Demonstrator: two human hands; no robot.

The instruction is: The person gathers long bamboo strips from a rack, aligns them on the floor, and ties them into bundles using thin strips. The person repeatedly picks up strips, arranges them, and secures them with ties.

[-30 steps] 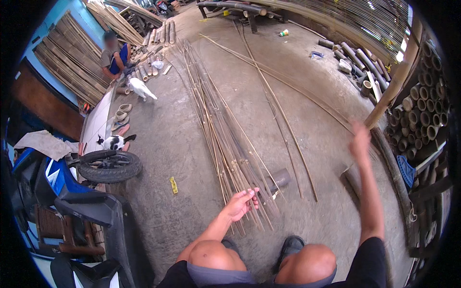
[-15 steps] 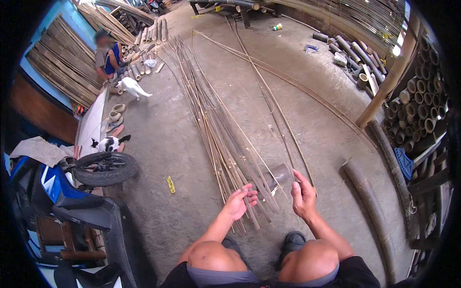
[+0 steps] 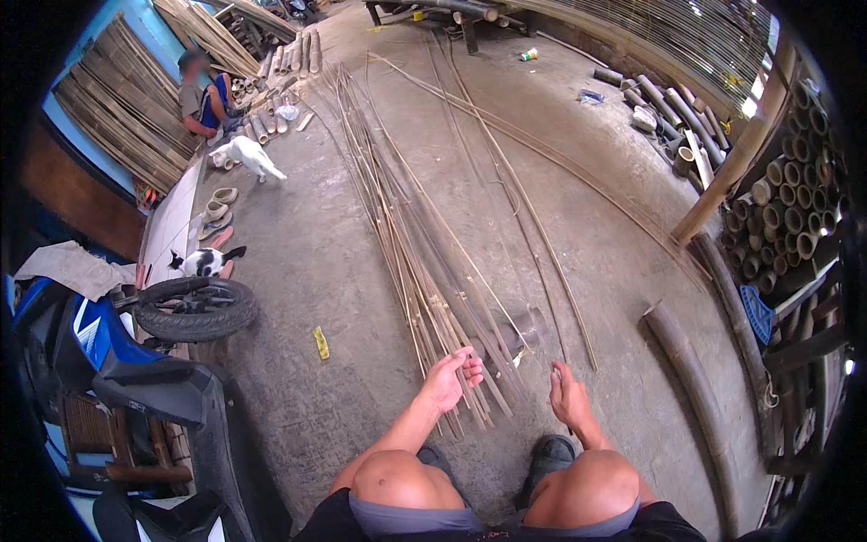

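Long, thin bamboo strips (image 3: pixel 406 262) lie in a loose bundle stretching away from me, their near ends between my feet. My left hand (image 3: pixel 452 379) is over the near part of the bundle, its fingers curled on a bamboo strip. A short bamboo tube (image 3: pixel 535 329) lies crosswise by the strips, just ahead of my hands. To the right of the bundle is my right hand (image 3: pixel 569 399), thumb and fingers drawn together. Whatever it may hold is too small to make out. Two longer strips (image 3: pixel 542 235) lie apart on the floor beyond it.
A thick bamboo pole (image 3: pixel 691 388) lies at right. Bamboo tubes (image 3: pixel 795 199) are stacked beyond it. At left stand a blue and black motorbike (image 3: pixel 153 388) and its wheel (image 3: pixel 199 312). A black-and-white cat (image 3: pixel 206 262), a white cat (image 3: pixel 248 158) and a seated person (image 3: pixel 200 99) are farther off.
My right hand has come back toward my knee and lower, away from the bamboo tube. My left hand stays nearly in place over the strips. The white cat has shifted slightly.
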